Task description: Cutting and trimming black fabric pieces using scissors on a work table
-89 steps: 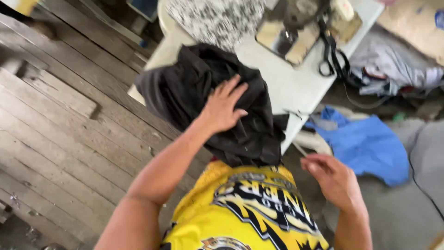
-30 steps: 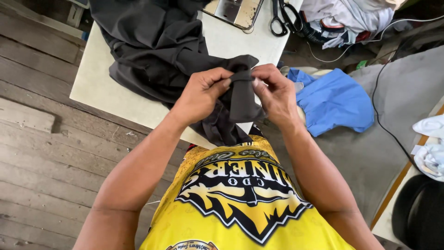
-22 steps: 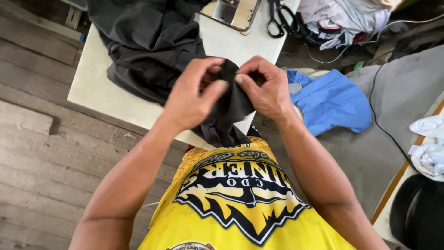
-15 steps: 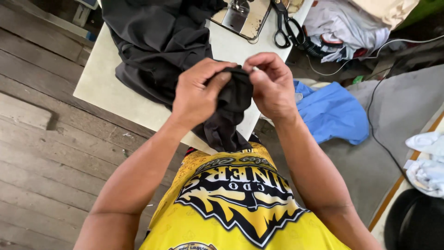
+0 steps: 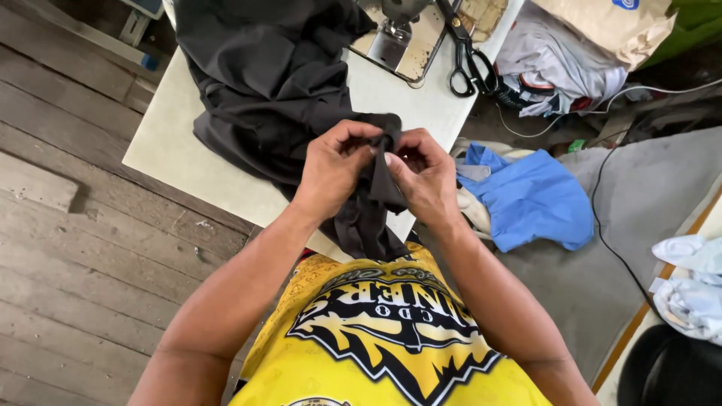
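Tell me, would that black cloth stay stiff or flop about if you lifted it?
Probably floppy: the black cloth lies in soft folds on the table, and a strip hangs limp below the left hand and right hand. It looks thin, so likely light. It bunches easily under the fingers.

A brown paper bag [image 5: 609, 26] lies at the top right edge of the view, beyond the far end of the desk [image 5: 421, 101]. It is tan, crumpled and flattish, with a small blue mark near its upper edge, and it is partly cut off by the frame. It rests on a heap of light grey cloth [image 5: 553, 68], touching it. No signs or screens show anywhere. The only other print in sight is the large black and white emblem on the person's yellow shirt [image 5: 391, 338], low in the middle of the view.
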